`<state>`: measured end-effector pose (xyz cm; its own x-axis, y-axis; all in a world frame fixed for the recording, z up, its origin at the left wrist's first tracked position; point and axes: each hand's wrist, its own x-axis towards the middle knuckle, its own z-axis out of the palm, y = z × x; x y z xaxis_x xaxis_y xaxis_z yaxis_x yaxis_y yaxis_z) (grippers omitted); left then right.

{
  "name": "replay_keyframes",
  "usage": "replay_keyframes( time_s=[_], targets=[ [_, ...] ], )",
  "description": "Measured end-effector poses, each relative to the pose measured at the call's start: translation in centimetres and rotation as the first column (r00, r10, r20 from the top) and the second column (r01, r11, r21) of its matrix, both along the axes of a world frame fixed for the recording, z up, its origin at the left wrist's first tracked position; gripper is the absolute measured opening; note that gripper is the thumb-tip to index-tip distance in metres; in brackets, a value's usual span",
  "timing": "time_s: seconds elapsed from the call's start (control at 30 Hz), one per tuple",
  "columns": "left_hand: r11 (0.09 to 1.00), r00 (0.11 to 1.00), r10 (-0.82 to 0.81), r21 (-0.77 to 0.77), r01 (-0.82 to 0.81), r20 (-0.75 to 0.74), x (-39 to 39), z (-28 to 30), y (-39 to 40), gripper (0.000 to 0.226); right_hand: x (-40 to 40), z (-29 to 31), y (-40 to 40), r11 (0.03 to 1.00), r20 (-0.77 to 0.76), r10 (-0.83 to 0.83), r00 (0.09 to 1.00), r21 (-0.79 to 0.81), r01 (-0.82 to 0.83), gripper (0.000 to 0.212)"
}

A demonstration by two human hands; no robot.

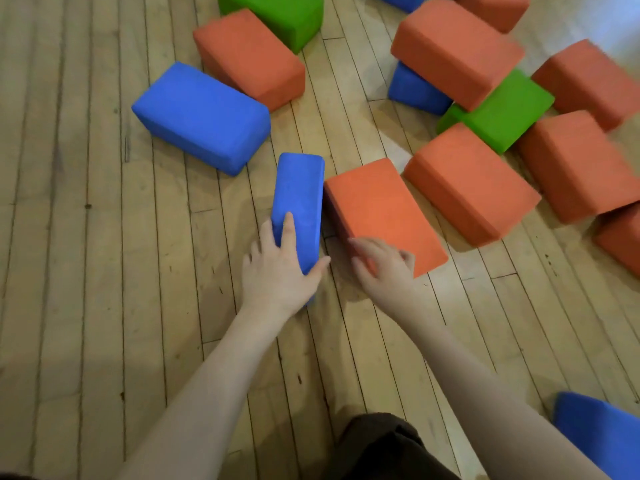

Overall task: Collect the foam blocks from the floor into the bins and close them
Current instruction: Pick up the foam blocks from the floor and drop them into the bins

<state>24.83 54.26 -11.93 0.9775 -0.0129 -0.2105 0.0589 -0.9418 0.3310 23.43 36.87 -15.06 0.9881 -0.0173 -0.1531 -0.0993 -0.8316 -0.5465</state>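
Several foam blocks in blue, orange and green lie scattered on the wooden floor (86, 237). My left hand (277, 268) grips the near end of a narrow blue block (299, 195) standing on its side, thumb on its right face and fingers over the top. Right beside it lies an orange block (381, 209). My right hand (381, 268) rests on this orange block's near corner with fingers curled over it; the hand is blurred. No bin is in view.
A larger blue block (201, 116) lies to the upper left, with an orange block (249, 57) and a green one (287, 15) behind it. A pile of orange, green and blue blocks (502, 116) fills the right. Another blue block (602, 434) sits at bottom right.
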Motion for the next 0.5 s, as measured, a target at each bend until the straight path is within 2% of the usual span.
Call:
replay_keyframes(
  time_s=[0.07, 0.17, 0.23, 0.3, 0.4, 0.5],
  targets=[
    [0.999, 0.999, 0.026, 0.025, -0.027, 0.026, 0.2, 0.1, -1.0, 0.082, 1.2, -0.5, -2.0, 0.978, -0.083, -0.158, 0.984, -0.152, 0.145, 0.048],
    [0.991, 0.989, 0.125, -0.058, -0.120, 0.078, 0.5, -0.2, -1.4, 0.073, 1.8, -1.4, -3.3, 0.955, -0.257, -0.142, 0.956, -0.289, 0.064, 0.079],
    [0.989, 0.983, 0.137, -0.068, -0.129, 0.120, 0.7, -0.3, -1.2, 0.070, 1.8, -2.1, -2.8, 0.946, -0.291, -0.109, 0.951, -0.324, 0.009, 0.091],
    [0.993, 0.982, 0.113, -0.051, -0.106, 0.152, 0.9, -0.5, -0.8, 0.068, 1.9, -2.9, -2.1, 0.935, -0.279, -0.109, 0.954, -0.354, 0.004, 0.090],
    [0.991, 0.979, 0.126, -0.064, -0.117, 0.159, 1.0, -0.6, 0.2, 0.065, 2.2, -2.6, -1.7, 0.920, -0.246, -0.101, 0.964, -0.391, -0.004, 0.075],
    [0.991, 0.974, 0.127, -0.071, -0.116, 0.189, 0.7, -0.2, 0.9, 0.065, 2.2, -1.3, -1.6, 0.968, -0.172, -0.107, 0.979, -0.244, 0.063, 0.062]
  ],
)
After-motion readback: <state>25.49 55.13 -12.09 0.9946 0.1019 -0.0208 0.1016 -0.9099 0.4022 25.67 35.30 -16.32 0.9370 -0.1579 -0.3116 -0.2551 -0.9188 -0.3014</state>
